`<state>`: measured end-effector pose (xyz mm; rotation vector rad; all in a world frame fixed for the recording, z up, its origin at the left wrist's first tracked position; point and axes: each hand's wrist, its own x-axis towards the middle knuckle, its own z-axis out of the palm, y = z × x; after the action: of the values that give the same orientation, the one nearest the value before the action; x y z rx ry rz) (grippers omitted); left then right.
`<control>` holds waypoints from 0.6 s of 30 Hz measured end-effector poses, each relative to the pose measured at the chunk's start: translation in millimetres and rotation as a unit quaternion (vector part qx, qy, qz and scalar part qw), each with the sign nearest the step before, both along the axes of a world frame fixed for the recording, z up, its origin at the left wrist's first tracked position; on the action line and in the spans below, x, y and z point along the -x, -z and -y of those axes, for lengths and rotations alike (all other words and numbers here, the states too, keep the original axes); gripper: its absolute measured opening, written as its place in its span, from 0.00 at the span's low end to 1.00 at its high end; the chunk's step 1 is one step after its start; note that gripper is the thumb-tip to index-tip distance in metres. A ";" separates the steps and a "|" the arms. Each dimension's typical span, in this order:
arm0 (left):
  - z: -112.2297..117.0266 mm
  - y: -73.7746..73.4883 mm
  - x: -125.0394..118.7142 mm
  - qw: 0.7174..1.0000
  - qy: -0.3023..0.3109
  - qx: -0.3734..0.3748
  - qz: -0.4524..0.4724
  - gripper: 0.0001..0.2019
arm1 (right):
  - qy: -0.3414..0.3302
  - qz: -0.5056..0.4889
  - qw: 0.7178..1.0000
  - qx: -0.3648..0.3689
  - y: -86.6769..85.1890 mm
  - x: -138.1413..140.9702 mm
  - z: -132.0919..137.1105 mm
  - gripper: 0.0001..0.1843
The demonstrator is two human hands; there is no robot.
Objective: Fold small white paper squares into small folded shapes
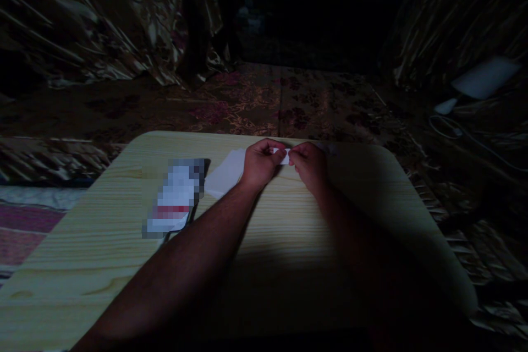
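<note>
Near the far edge of the wooden table, my left hand and my right hand meet over a small white piece of paper. The thumb and fingers of my left hand pinch its left end. My right hand is closed on its right end, with the fingertips close to those of the left. Left of my left hand lie larger sheets of white paper, partly hidden behind that hand. The room is dim, so folds or marks on the small piece cannot be made out.
A phone-like object, blurred out by blocks, lies on the table's left part. Faint pale scraps sit beyond my right hand. A patterned cloth-covered seat borders the far edge. At right are a white device and a cable.
</note>
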<state>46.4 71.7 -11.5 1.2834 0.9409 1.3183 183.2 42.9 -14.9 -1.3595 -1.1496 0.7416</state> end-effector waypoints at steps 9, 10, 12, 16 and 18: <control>0.7 0.1 -0.3 1.000 -0.003 0.011 0.003 0.09 | 0.001 0.015 1.000 0.000 1.1 -1.5 -0.8 0.07; 0.7 0.1 -0.3 1.000 -0.002 0.010 0.003 0.09 | 0.000 0.014 1.000 0.001 1.1 -1.4 -0.8 0.07; 0.8 -0.1 -0.3 1.000 -0.002 0.006 0.004 0.09 | 0.000 0.009 1.000 0.001 1.1 -1.1 -1.0 0.06; 0.9 -0.5 -0.2 1.000 -0.003 0.007 0.003 0.09 | -0.003 -0.008 1.000 -0.002 -0.1 0.2 -0.7 0.06; 0.8 -0.5 0.0 1.000 -0.004 0.010 0.003 0.09 | -0.008 -0.021 1.000 -0.004 -1.7 1.0 0.0 0.06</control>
<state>46.3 70.9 -10.9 1.2607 0.9523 1.3154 182.2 42.9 -13.2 -1.3244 -1.1307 0.7735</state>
